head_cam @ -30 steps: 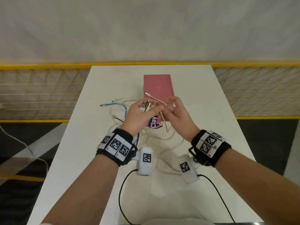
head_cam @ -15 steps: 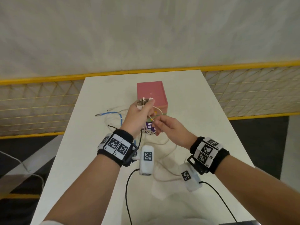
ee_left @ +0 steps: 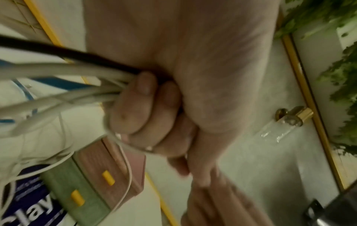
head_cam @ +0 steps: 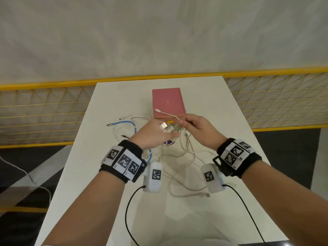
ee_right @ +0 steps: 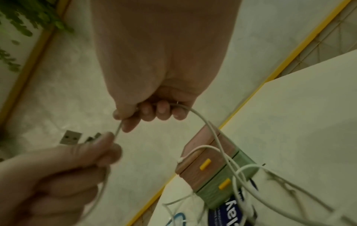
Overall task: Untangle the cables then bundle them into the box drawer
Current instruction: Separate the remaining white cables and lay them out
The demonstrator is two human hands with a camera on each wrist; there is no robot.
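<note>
Counter (head_cam: 110,174): smooth matt white top. Box drawer (head_cam: 167,102): matt pink shell, fine wood-like grain on drawer fronts in wrist views; lower green drawer (ee_right: 218,192) same matt grain; yellow pull tabs (ee_right: 205,164) look plastic. White cables (head_cam: 179,167): smooth rubbery sheath, dull. Blue cable (head_cam: 124,122): slightly glossy sheath, metal tip. USB plug (ee_right: 70,138): bare shiny metal. Wristbands (head_cam: 124,160): black cloth, matt. Wall (head_cam: 159,36): rough, plaster-like.

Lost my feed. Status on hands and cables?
Left hand grips bundled cable ends. Right hand pinches one white cable. Box drawer shut; loose cable tangle on table.
</note>
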